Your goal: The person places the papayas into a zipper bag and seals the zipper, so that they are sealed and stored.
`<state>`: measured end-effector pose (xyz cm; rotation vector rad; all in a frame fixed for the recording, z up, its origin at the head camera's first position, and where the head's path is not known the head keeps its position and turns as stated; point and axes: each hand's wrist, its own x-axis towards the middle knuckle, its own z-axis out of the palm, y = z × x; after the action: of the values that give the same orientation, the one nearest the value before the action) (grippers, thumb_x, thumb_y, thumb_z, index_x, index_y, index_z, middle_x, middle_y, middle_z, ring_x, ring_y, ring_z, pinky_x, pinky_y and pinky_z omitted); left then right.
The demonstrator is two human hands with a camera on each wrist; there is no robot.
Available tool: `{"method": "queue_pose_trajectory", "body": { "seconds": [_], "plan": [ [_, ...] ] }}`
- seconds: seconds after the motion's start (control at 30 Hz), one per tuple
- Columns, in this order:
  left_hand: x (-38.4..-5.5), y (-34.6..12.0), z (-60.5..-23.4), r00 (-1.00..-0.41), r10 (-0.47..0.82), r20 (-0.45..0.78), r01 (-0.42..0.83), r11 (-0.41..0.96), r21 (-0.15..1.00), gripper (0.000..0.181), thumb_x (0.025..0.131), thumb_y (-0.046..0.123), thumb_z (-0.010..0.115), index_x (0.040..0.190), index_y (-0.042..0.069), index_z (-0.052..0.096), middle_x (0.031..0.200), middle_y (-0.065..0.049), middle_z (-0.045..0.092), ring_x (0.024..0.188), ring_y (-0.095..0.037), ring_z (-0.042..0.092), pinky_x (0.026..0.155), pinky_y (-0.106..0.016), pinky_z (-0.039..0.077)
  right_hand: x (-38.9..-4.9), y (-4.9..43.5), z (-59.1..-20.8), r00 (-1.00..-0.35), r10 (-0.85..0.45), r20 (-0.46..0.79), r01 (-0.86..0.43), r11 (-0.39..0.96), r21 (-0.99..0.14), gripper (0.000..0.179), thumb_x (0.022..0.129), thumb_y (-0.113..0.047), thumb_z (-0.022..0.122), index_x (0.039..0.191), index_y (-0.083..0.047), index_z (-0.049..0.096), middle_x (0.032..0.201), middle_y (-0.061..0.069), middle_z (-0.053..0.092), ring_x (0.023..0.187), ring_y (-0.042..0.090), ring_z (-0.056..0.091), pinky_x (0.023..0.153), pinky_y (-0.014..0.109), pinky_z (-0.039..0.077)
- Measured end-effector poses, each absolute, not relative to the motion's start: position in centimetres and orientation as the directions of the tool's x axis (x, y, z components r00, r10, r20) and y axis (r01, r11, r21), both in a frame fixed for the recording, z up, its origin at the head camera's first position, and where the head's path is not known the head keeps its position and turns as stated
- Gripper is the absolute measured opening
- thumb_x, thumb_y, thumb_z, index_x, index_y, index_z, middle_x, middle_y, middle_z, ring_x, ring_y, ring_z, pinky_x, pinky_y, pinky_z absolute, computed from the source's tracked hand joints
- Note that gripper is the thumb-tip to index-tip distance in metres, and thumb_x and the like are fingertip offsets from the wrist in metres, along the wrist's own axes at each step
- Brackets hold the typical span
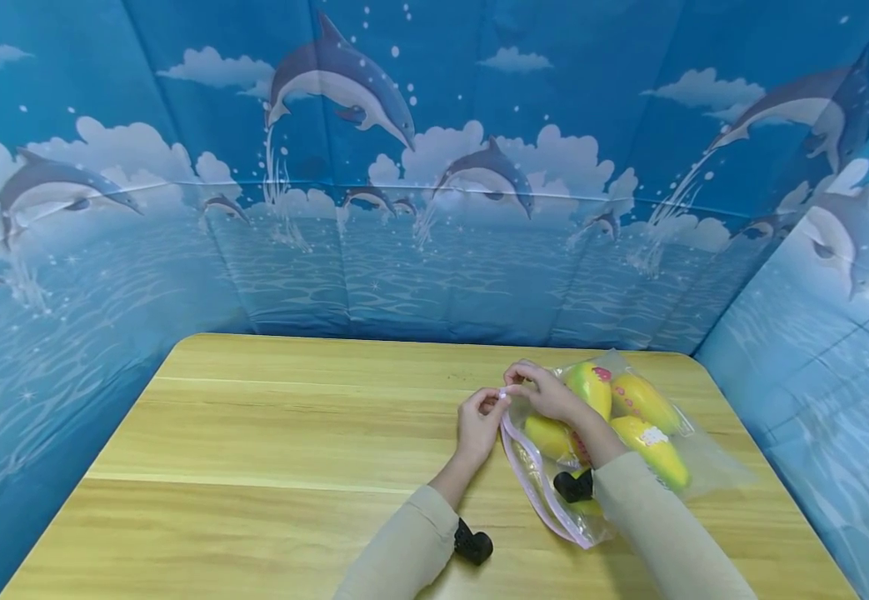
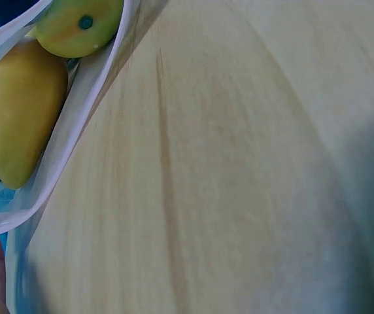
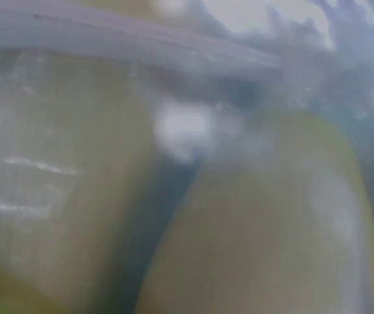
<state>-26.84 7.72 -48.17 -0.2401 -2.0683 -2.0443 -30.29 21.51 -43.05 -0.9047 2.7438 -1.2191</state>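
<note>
A clear plastic zip bag (image 1: pixel 711 462) with a pink zip strip (image 1: pixel 524 475) lies on the right of the table, holding several yellow-green mangoes (image 1: pixel 653 454). At the far end of the strip, my left hand (image 1: pixel 476 427) pinches the bag's edge by a small whitish piece, perhaps the slider. My right hand (image 1: pixel 546 393) pinches the same corner from the other side, its forearm crossing over the bag. In the left wrist view the strip (image 2: pixel 76 124) bows apart beside a mango (image 2: pixel 20 111). Seen blurred through plastic, another mango (image 3: pixel 259 222) fills the right wrist view.
The wooden table (image 1: pixel 254 433) extends to the left of the bag. A blue dolphin-print curtain (image 1: pixel 441 250) hangs behind it and along both sides. Black wrist cameras (image 1: pixel 473 543) sit at both sleeve cuffs, the right one over the bag.
</note>
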Motion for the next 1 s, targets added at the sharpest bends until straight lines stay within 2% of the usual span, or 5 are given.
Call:
{"method": "queue_pose_trajectory", "body": {
  "seconds": [0.33, 0.57, 0.8, 0.9, 1.0],
  "plan": [
    [-26.8, 8.0, -48.3, -0.967, -0.053, 0.248, 0.250, -0.053, 0.967, 0.012, 0.082, 0.000, 0.062, 0.088, -0.010, 0.062, 0.079, -0.018, 0.062, 0.064, -0.009, 0.055, 0.057, -0.014, 0.048, -30.8, 21.7, -43.9, -0.842, -0.485, 0.237, -0.504, 0.549, -0.667, 0.005, 0.088, 0.004, 0.052, 0.083, 0.002, 0.054, 0.086, 0.012, 0.052, 0.082, 0.025, 0.049, 0.077, 0.038, 0.044],
    [-26.5, 8.4, -48.5, -0.974, -0.066, 0.218, 0.223, -0.087, 0.971, 0.010, 0.081, -0.003, 0.062, 0.085, -0.011, 0.061, 0.076, -0.016, 0.060, 0.062, -0.007, 0.051, 0.053, -0.013, 0.046, -32.6, 22.6, -45.9, -0.848, -0.460, 0.263, -0.509, 0.570, -0.645, 0.005, 0.089, -0.008, 0.052, 0.087, -0.004, 0.054, 0.088, 0.005, 0.053, 0.082, 0.016, 0.047, 0.073, 0.030, 0.044],
    [-25.5, 8.9, -48.7, -0.981, -0.047, 0.188, 0.193, -0.149, 0.970, 0.011, 0.079, -0.004, 0.062, 0.084, -0.014, 0.060, 0.073, -0.013, 0.058, 0.062, -0.005, 0.049, 0.056, -0.013, 0.045, -32.6, 22.6, -44.5, -0.865, -0.398, 0.304, -0.493, 0.568, -0.659, 0.005, 0.090, 0.000, 0.051, 0.089, 0.002, 0.056, 0.085, 0.011, 0.051, 0.077, 0.022, 0.045, 0.069, 0.033, 0.042],
    [-24.9, 8.9, -48.7, -0.989, -0.035, 0.144, 0.148, -0.173, 0.974, 0.011, 0.079, -0.004, 0.062, 0.084, -0.013, 0.060, 0.071, -0.009, 0.057, 0.059, -0.005, 0.048, 0.052, -0.021, 0.050, -32.5, 22.5, -44.2, -0.872, -0.405, 0.274, -0.476, 0.575, -0.665, 0.006, 0.090, -0.002, 0.051, 0.088, 0.001, 0.055, 0.085, 0.010, 0.051, 0.078, 0.021, 0.045, 0.070, 0.032, 0.042],
    [-24.4, 8.8, -48.8, -0.997, 0.006, 0.073, 0.070, -0.216, 0.974, 0.011, 0.080, -0.004, 0.061, 0.085, -0.013, 0.059, 0.069, -0.005, 0.057, 0.055, -0.006, 0.049, 0.051, -0.034, 0.055, -32.5, 22.7, -44.3, -0.874, -0.404, 0.271, -0.474, 0.582, -0.660, 0.007, 0.091, -0.007, 0.051, 0.088, -0.002, 0.055, 0.086, 0.007, 0.050, 0.077, 0.018, 0.043, 0.069, 0.029, 0.041]
  ]
}}
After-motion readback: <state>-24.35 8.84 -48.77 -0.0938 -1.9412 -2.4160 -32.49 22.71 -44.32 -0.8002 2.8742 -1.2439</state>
